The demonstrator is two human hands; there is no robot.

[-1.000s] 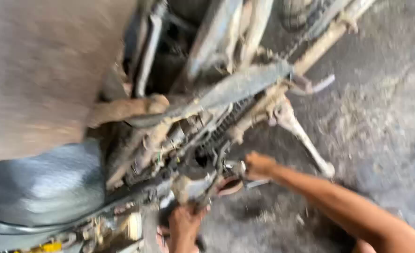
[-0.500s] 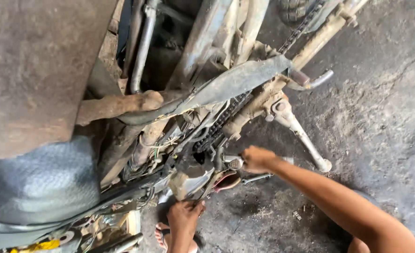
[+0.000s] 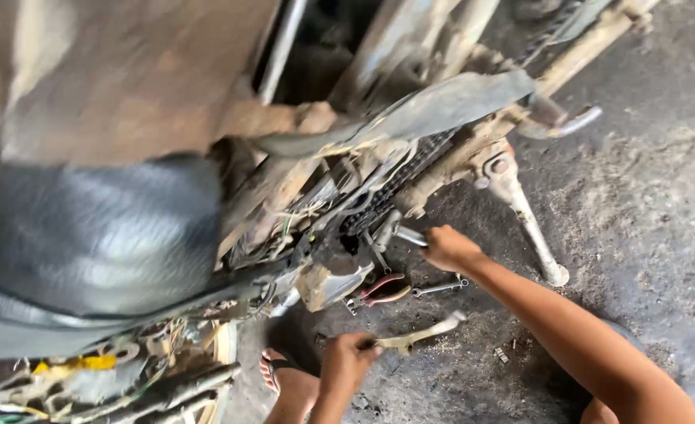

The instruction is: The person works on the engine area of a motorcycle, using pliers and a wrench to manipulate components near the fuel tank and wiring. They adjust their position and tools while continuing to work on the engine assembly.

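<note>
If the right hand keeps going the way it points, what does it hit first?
Probably the drive chain and sprocket area of the motorcycle: the right hand points up-left, already gripping a metal tool aimed there. Depth is unclear.

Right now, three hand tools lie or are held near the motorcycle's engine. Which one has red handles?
The pliers, lying on the floor under the engine. The wrench beside them is bare metal, and the tool in the left hand is plain and pale.

Blurred seat (image 3: pixel 88 235), left-edge cropped
</note>
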